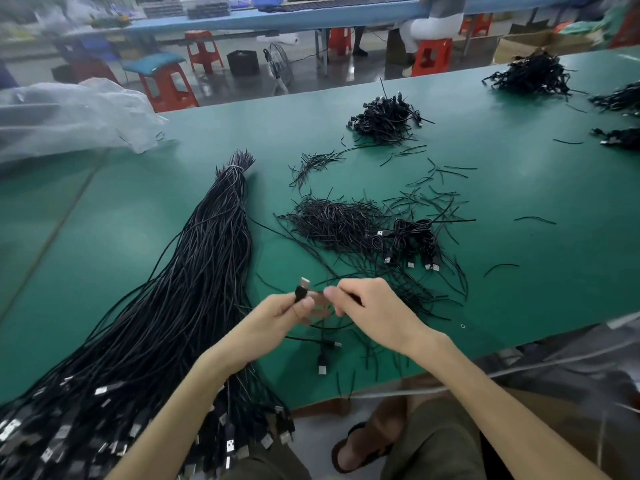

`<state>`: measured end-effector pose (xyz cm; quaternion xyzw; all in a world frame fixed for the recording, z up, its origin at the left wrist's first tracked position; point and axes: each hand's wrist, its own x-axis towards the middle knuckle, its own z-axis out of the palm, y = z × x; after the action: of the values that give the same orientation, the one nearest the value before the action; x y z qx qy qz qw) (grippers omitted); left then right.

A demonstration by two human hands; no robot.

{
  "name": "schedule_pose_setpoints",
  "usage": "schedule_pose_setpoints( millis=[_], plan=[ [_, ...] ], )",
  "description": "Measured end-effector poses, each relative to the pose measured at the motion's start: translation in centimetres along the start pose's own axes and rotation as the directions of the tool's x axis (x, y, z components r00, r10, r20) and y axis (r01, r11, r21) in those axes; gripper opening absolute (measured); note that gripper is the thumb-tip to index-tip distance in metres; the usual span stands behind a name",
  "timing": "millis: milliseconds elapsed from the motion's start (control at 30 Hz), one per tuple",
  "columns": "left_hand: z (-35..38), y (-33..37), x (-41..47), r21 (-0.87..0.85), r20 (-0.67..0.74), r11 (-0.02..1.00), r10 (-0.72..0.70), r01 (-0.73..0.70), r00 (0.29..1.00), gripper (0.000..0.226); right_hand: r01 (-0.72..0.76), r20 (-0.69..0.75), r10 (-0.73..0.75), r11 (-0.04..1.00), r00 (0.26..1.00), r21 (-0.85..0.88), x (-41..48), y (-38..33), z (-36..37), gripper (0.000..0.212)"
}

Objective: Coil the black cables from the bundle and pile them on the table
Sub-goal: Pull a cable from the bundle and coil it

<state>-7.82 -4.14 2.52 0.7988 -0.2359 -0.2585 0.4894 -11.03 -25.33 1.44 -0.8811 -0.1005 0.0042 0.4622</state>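
Note:
A long bundle of black cables (194,271) lies across the green table (138,209), tied at its far end, with its USB plugs hanging over the near edge. My left hand (287,310) grips one black cable (302,292) just below its USB plug, which points up. My right hand (367,306) pinches the same cable close beside it. Part of that cable hangs below the hands, ending in a plug (322,367). A small pile of coiled cables (415,240) lies ahead to the right. A larger pile of coiled cables (386,119) sits farther back.
A heap of short black ties (332,221) lies ahead of my hands, with loose ties scattered around. More cable heaps (531,76) sit at the far right. Clear plastic sheeting (69,116) covers the far left. Red stools and a blue bench stand beyond the table.

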Motion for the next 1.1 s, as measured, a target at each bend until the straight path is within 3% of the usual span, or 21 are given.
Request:
schedule_pose_setpoints(
  millis=[67, 133, 233, 367, 467, 533, 567, 633, 700, 767, 833, 900, 1000, 1067, 1100],
  plan=[
    [0.1, -0.3, 0.5, 0.013, -0.134, 0.997, 0.076, -0.075, 0.988, 0.038, 0.026, -0.061, -0.019, 0.993, 0.998, 0.119, 0.2, -0.8, -0.1, 0.041],
    [0.3, -0.4, 1.1, -0.086, -0.111, 0.992, 0.087, -0.097, 0.99, 0.045, 0.075, -0.061, -0.063, 0.973, 0.996, 0.216, 0.1, -1.7, 0.4, 0.038],
    [0.7, -0.3, 1.6, -0.384, -0.009, 0.919, 0.093, -0.089, 0.996, 0.05, 0.119, -0.074, -0.1, 0.937, 0.992, 0.328, 0.0, -2.4, 1.5, 0.036],
    [0.7, 0.3, 2.1, -0.74, -0.083, 0.64, 0.216, -0.205, 0.973, 0.056, 0.09, -0.024, -0.087, 0.945, 0.996, 0.316, -0.1, -1.5, 2.5, 0.035],
    [0.1, 1.5, 2.0, -0.86, -0.195, 0.451, 0.142, -0.239, 0.97, 0.051, 0.021, 0.106, -0.054, 0.957, 0.993, 0.288, -0.8, 0.0, 3.4, 0.041],
    [-0.8, 2.1, 1.5, -0.894, -0.173, 0.392, 0.147, -0.218, 0.974, 0.043, -0.026, 0.138, -0.009, 0.969, 0.99, 0.246, -0.9, 0.7, 3.2, 0.051],
    [-1.2, 2.2, 1.1, -0.882, -0.149, 0.422, 0.171, -0.21, 0.974, 0.041, -0.036, 0.128, 0.011, 0.979, 0.992, 0.198, -0.7, 1.1, 2.8, 0.055],
    [-1.9, 2.0, 0.4, -0.729, -0.068, 0.654, 0.224, -0.202, 0.972, 0.043, -0.048, 0.095, 0.042, 0.997, 0.995, 0.068, 0.2, 1.6, 1.5, 0.062],
    [-1.5, 1.3, 0.1, -0.29, 0.007, 0.94, 0.19, -0.18, 0.982, 0.044, -0.062, 0.057, 0.064, 0.998, 0.996, -0.03, 1.1, 1.7, 0.3, 0.065],
    [-0.5, 0.3, 0.5, 0.095, 0.044, 0.992, 0.084, -0.088, 0.995, 0.04, -0.06, 0.005, 0.06, 0.998, 0.998, -0.037, 1.7, 1.5, -0.4, 0.062],
    [0.6, -0.8, 1.0, 0.246, -0.059, 0.969, 0.029, -0.013, 0.998, 0.033, -0.033, -0.038, 0.035, 0.999, 0.999, 0.037, 1.7, 0.9, -0.4, 0.057],
    [1.0, -1.4, 1.3, 0.231, -0.193, 0.972, 0.084, -0.038, 0.978, 0.036, -0.012, -0.048, 0.021, 0.983, 0.999, 0.182, 1.4, 0.1, 0.3, 0.05],
    [1.1, -1.6, 1.9, -0.092, -0.252, 0.986, 0.112, -0.139, 0.961, 0.051, 0.009, 0.004, -0.012, 0.923, 1.0, 0.384, 0.7, -0.8, 1.8, 0.043],
    [1.1, -1.0, 2.1, -0.406, -0.273, 0.887, 0.112, -0.22, 0.956, 0.052, 0.019, 0.078, -0.056, 0.909, 0.995, 0.417, 0.0, -0.9, 3.1, 0.043],
    [1.1, -0.5, 2.1, -0.556, -0.283, 0.788, 0.119, -0.264, 0.952, 0.052, 0.017, 0.108, -0.067, 0.91, 0.992, 0.413, -0.2, -0.7, 3.7, 0.043]
  ],
)
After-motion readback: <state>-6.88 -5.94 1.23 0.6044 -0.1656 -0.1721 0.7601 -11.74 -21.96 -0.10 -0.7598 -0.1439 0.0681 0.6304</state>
